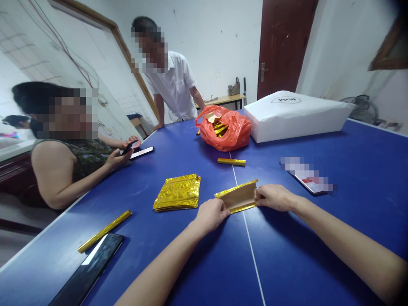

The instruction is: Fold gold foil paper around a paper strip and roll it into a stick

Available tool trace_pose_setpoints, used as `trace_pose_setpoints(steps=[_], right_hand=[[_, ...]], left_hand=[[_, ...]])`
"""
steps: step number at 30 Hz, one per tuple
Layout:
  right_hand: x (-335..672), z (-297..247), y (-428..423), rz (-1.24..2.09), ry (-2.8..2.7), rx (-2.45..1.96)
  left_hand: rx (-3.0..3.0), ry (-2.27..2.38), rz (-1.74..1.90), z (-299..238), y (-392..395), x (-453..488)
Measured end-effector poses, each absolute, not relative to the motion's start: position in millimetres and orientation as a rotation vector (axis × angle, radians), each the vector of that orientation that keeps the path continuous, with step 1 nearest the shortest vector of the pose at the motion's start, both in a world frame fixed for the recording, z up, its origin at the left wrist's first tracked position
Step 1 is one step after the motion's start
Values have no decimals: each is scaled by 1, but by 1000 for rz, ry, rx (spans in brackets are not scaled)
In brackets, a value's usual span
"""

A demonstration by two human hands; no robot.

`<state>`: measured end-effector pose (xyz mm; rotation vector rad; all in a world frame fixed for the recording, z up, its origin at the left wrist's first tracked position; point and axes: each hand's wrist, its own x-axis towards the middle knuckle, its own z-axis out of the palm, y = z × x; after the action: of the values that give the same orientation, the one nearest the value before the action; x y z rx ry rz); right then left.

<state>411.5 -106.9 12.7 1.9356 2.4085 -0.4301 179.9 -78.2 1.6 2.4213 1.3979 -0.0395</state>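
Note:
A sheet of gold foil paper (239, 198) is held between my two hands over the blue table, its edges curled up and its plain tan inner side facing up. My left hand (211, 216) grips its left end, with the fingers closed. At the right end, my right hand (274, 197) pinches the paper. To the left of my left hand lies a stack of flat gold foil sheets (178, 192), embossed on top. Beyond the held sheet rests a rolled gold tube (231, 162). Another gold roll (105, 231) lies at the near left.
A red plastic bag (234, 131) with gold pieces inside and a large white package (296, 117) stand at the back of the blue table (197, 272). Phones lie at the left (92, 272) and right (307, 178). One person sits at the left using a phone; another leans on the far edge.

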Motion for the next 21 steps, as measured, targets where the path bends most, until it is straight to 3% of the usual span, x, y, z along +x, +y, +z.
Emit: trace_pose_setpoints(steps=[21], right_hand=[[428, 9, -102, -483, 2278, 2064]], left_hand=[[2451, 1396, -133, 7, -72, 173]])
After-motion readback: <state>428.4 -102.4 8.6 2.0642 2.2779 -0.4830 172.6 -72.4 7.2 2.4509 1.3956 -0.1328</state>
